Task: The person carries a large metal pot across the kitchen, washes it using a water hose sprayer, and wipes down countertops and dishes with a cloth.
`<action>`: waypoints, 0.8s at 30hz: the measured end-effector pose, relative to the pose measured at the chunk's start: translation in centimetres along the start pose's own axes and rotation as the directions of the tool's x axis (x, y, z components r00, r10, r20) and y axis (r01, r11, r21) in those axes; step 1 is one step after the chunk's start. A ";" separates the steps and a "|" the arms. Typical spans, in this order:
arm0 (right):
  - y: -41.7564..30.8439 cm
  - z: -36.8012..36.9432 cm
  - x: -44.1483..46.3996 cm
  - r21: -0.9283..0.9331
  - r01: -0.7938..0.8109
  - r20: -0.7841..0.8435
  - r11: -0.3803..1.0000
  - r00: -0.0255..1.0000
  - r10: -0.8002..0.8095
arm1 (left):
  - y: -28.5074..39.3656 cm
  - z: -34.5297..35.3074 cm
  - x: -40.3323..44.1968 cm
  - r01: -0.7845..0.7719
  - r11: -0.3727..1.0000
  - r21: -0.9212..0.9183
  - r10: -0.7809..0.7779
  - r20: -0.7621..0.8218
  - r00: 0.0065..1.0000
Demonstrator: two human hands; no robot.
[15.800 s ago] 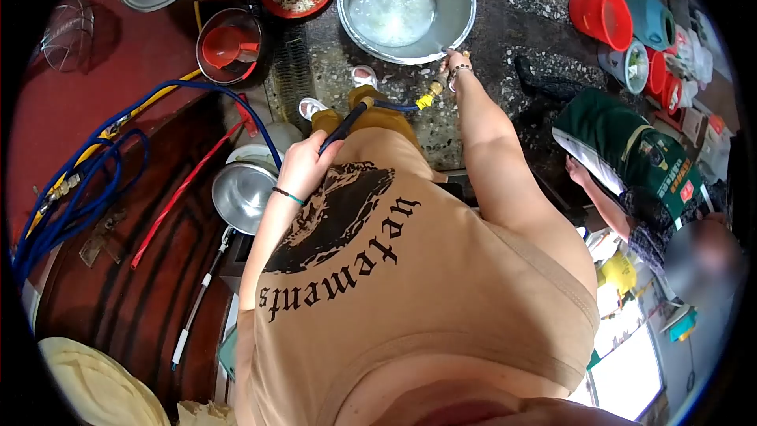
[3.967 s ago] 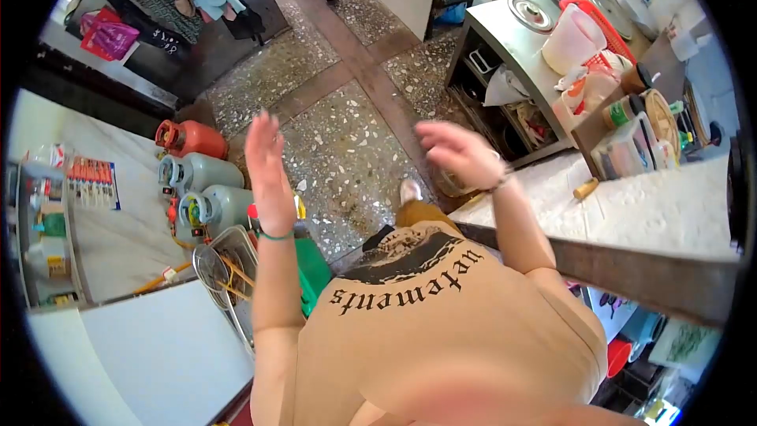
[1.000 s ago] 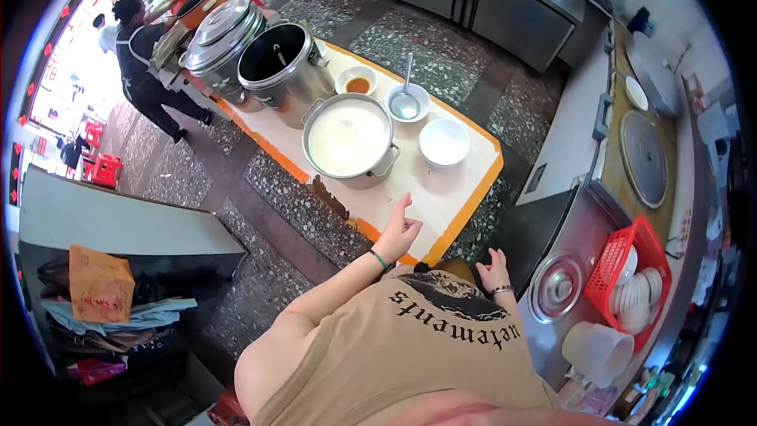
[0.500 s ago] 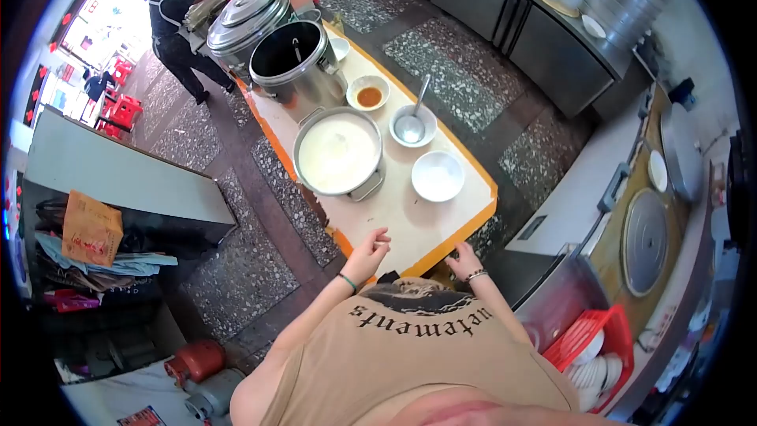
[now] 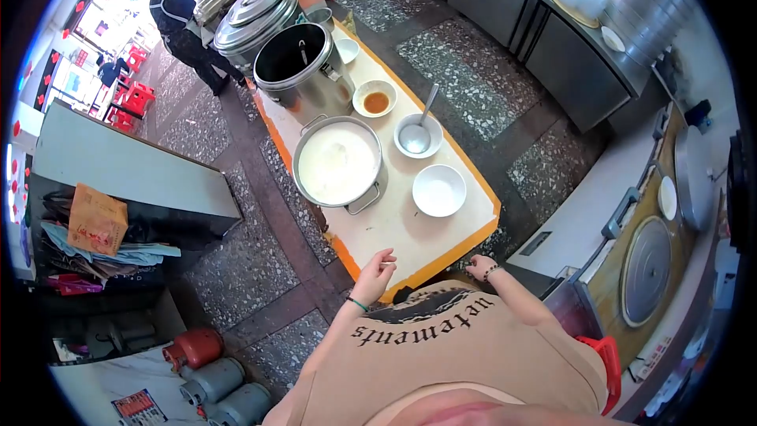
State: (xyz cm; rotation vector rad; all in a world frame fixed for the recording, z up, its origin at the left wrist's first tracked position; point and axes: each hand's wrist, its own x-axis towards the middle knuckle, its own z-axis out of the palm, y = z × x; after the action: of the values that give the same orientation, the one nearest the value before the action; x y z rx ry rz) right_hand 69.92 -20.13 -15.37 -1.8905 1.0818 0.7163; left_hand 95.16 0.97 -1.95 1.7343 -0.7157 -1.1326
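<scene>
My left hand [image 5: 378,270] hovers over the near edge of the table, its fingers loosely bent and apart with nothing in them. Beyond the table's near right corner, my right hand [image 5: 480,267] has its fingers curled in, and no object shows in it. Nearest to both hands is an empty white bowl [image 5: 439,191]. To its left stands a large metal pot [image 5: 337,164] of creamy white liquid. Behind the bowl, a ladle [image 5: 415,136] rests in another white bowl [image 5: 404,148]. Farther back, a small bowl [image 5: 369,88] contains brown sauce.
A tall open steel pot [image 5: 303,95] and a lidded one [image 5: 254,20] crowd the far end of the orange-edged table [image 5: 386,241]. A co-worker [image 5: 183,20] stands beyond. Cabinets and gas cylinders [image 5: 195,347] are at left; a stove counter [image 5: 611,288] lies right.
My view has shifted, so the table's contents sit slightly differently in frame. My right hand's fingers look more curled. The co-worker's arm has risen. The pots and bowls keep their places.
</scene>
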 end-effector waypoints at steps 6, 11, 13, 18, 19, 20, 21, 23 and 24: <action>4.7 -3.0 2.2 0.095 0.005 -0.077 0.996 0.997 0.002 | -0.5 1.1 2.8 0.068 0.998 -0.014 -0.069 -0.068 0.995; 14.5 -10.9 6.2 -0.061 -0.100 -0.324 0.993 0.943 0.075 | 2.7 5.6 8.5 0.078 0.997 -0.014 -0.079 -0.068 0.995; 18.1 -16.4 7.9 -0.021 -0.103 -0.287 0.994 0.953 0.093 | 4.4 9.1 11.9 0.095 0.995 -0.035 -0.098 -0.082 0.992; 23.8 -31.0 11.4 0.005 -0.080 -0.261 0.997 0.962 0.078 | 9.8 22.3 23.8 0.161 0.987 0.014 -0.160 -0.072 0.984; 23.8 -33.6 11.5 0.077 0.038 -0.306 0.996 0.952 -0.013 | 11.8 25.5 26.4 0.109 0.994 -0.030 -0.110 -0.031 0.993; 23.8 -35.9 10.9 0.137 0.148 -0.344 0.979 0.934 -0.093 | 15.4 28.6 28.9 0.073 0.997 0.010 -0.073 0.018 0.997; 22.1 -38.8 9.1 0.280 0.185 -0.321 0.942 0.943 -0.089 | 19.5 31.2 31.1 0.004 0.999 0.036 -0.008 0.129 0.992; 20.0 -43.3 7.3 0.465 0.331 -0.328 0.821 0.926 -0.187 | 24.6 35.0 35.4 -0.235 0.954 0.186 0.187 0.245 0.951; 20.0 -44.5 7.3 0.524 0.433 -0.354 0.734 0.894 -0.275 | 26.8 36.2 37.2 -0.270 0.933 0.240 0.211 0.245 0.946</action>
State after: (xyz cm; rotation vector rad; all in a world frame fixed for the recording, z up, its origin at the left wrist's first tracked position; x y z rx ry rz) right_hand 59.04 -67.36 -6.31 -1.5773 0.9069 -0.1051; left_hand 77.66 -54.55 2.51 1.6997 -1.2342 -1.0984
